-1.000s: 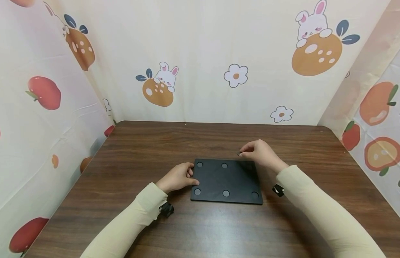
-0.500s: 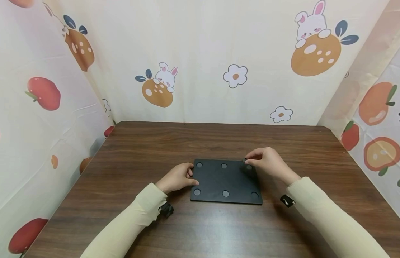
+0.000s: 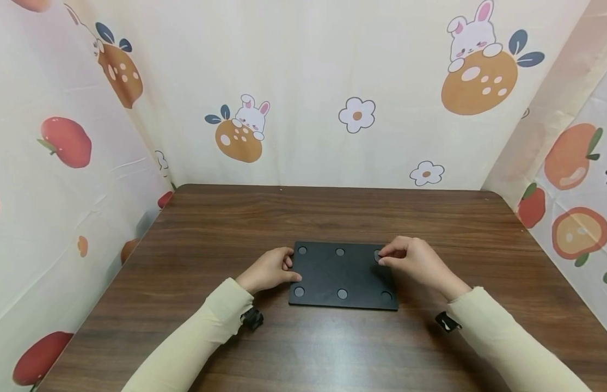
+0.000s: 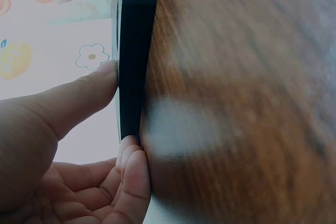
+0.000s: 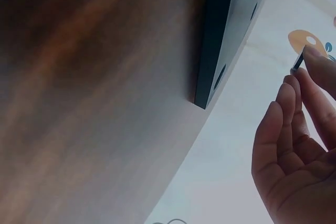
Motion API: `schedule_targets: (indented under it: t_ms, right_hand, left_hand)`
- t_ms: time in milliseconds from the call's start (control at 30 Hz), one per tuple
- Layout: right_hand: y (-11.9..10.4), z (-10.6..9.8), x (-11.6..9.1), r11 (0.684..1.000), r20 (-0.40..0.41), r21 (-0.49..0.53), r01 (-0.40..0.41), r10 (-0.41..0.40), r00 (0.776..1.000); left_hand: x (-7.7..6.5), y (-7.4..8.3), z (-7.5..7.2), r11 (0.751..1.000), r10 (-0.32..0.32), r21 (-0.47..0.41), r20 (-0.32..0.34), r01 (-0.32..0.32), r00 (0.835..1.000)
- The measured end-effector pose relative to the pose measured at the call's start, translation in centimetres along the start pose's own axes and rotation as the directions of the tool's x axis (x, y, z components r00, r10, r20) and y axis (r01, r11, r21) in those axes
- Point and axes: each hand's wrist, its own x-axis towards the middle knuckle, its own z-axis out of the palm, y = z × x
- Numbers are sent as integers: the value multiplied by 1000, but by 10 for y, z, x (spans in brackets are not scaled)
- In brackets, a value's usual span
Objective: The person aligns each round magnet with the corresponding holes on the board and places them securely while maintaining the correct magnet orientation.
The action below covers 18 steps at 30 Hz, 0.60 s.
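Note:
A flat black rectangular board (image 3: 342,275) with round recesses along its far and near edges lies on the table. My left hand (image 3: 269,269) grips its left edge, thumb on the top face and curled fingers against the side, as the left wrist view shows. My right hand (image 3: 420,267) is over the board's far right corner. Between thumb and fingertip it pinches a small thin dark disc (image 5: 297,62), tilted on edge and held above the board. The far right recess is covered by the disc and fingers in the head view. The near right recess (image 3: 386,296) looks darker than the others.
The brown wood-grain table (image 3: 225,218) stretches around the board on all sides. Behind it and at both sides hang pale curtains (image 3: 303,65) printed with rabbits, fruit and flowers. A black wrist camera (image 3: 252,318) sits on the left cuff, another on the right.
My right hand has moved right and toward me with the disc, from beyond the board's far edge to over its far right corner. The left hand and board stay still.

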Motion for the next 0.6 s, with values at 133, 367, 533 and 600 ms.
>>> schedule_targets:
  t_ms: [133,367,533,600]
  right_hand:
    - [1,2,-8,1000,4,-7,10,-10,1000]
    - [1,5,-20,1000,26,-24,5,-5,1000]
    - [2,8,-26,1000,30,-24,15,-14,999]
    - [1,9,-28,999,31,-33,29,-28,999]
  left_hand:
    - [0,0,0,1000,0,-2,4,0,1000]
    - [0,0,0,1000,-1,-9,5,1,1000]
    - [0,0,0,1000,0,-8,5,0,1000]
    - [0,0,0,1000,0,-6,4,0,1000]
